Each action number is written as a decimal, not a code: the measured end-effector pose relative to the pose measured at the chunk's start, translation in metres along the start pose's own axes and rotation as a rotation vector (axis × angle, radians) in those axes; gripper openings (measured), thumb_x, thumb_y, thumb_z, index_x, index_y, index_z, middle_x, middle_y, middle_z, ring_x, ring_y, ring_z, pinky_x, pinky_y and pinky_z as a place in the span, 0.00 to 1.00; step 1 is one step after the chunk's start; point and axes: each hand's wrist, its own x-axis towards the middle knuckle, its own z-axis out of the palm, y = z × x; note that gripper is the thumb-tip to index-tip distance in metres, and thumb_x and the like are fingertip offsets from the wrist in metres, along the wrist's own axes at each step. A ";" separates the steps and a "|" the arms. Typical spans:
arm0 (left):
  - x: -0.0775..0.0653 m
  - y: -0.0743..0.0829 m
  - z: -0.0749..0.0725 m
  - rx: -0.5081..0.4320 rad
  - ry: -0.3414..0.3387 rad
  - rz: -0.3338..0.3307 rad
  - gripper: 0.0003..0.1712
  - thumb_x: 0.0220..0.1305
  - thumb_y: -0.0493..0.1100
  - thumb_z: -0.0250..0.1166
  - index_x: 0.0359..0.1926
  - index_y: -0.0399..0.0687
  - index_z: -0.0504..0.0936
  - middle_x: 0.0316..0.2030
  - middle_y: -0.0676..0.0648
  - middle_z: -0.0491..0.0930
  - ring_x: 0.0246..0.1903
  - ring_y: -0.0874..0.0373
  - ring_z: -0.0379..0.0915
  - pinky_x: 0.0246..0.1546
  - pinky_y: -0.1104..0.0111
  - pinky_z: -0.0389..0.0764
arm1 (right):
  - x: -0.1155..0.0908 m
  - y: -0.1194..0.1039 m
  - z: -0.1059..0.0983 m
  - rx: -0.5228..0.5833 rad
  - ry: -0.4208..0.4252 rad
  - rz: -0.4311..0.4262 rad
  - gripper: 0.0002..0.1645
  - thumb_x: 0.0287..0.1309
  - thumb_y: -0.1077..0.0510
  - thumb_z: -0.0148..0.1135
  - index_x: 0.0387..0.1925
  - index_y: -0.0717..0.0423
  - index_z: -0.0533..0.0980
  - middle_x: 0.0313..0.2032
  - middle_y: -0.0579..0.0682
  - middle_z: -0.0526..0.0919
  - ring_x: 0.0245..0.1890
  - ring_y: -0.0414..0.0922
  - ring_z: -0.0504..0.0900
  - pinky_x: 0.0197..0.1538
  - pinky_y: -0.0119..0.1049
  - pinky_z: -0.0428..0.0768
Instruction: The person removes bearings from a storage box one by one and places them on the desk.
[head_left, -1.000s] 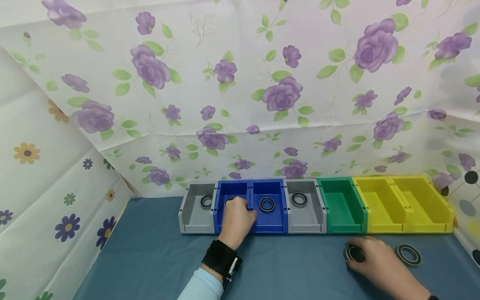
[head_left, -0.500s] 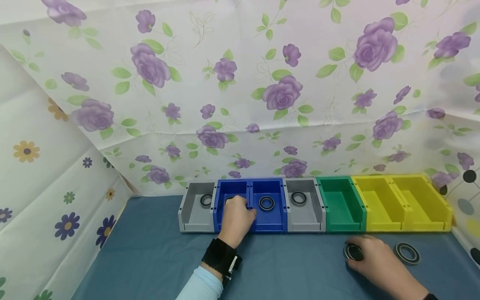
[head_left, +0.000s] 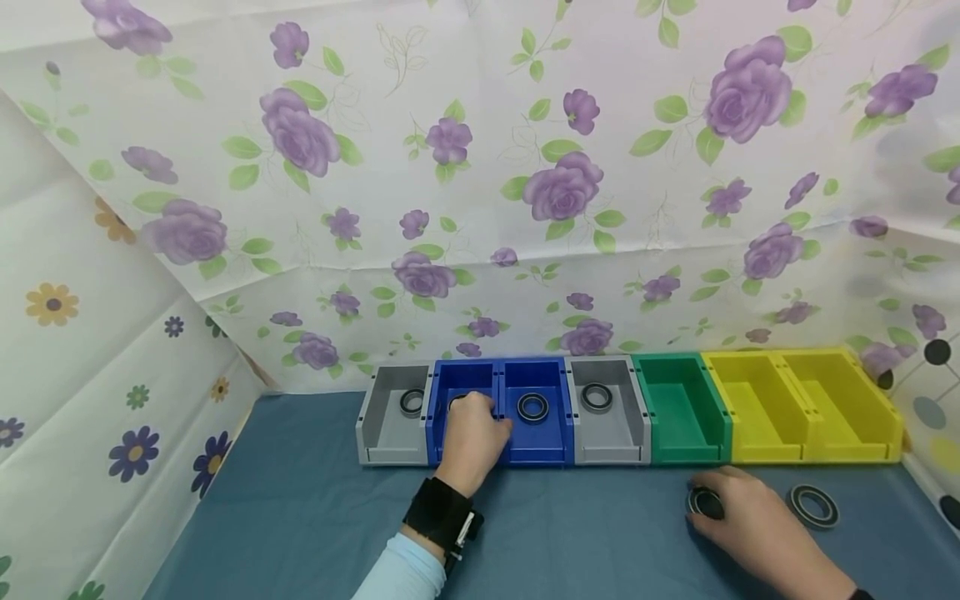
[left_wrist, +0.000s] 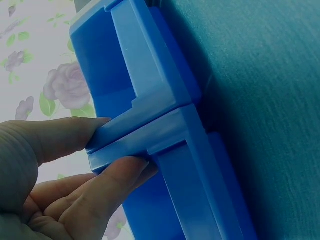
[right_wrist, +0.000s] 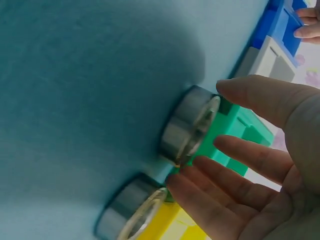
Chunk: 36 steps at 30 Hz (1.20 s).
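Note:
My left hand is at the two blue bins. In the left wrist view its thumb and fingers pinch the adjoining side walls where the bins meet. A ball bearing lies in the right blue bin; another in the left blue bin is mostly hidden behind my hand. On the blue cloth, my right hand is around a bearing. The right wrist view shows that bearing standing out from the cloth, thumb tip right at its rim and the other fingers extended near its lower edge.
A second bearing lies on the cloth right of my right hand. Grey bins hold bearings, one at the left end and one right of the blue bins. The green bin and yellow bins continue the row along the flowered backdrop.
My right thumb has eased slightly left beside the bearing. The left hand stays at the blue bins, and the bearings keep their places.

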 end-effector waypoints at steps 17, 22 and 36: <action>0.000 -0.001 -0.002 -0.012 0.006 -0.001 0.14 0.53 0.41 0.69 0.17 0.48 0.73 0.12 0.59 0.55 0.10 0.68 0.51 0.10 0.73 0.53 | 0.031 -0.058 -0.047 -0.046 0.255 -0.207 0.30 0.46 0.47 0.70 0.50 0.58 0.77 0.52 0.61 0.74 0.52 0.59 0.71 0.48 0.54 0.72; 0.001 -0.001 -0.001 -0.012 -0.010 -0.021 0.11 0.53 0.42 0.68 0.20 0.44 0.77 0.13 0.57 0.60 0.10 0.68 0.54 0.11 0.73 0.56 | 0.047 -0.080 -0.049 -0.044 0.281 -0.267 0.31 0.48 0.46 0.68 0.53 0.57 0.75 0.56 0.60 0.71 0.56 0.57 0.67 0.51 0.52 0.70; 0.001 -0.001 -0.001 -0.010 -0.014 -0.021 0.10 0.53 0.42 0.69 0.32 0.38 0.83 0.23 0.49 0.77 0.13 0.69 0.63 0.16 0.73 0.67 | 0.090 -0.107 -0.035 -0.054 0.261 -0.308 0.34 0.49 0.53 0.68 0.57 0.62 0.70 0.59 0.65 0.66 0.59 0.59 0.64 0.54 0.51 0.68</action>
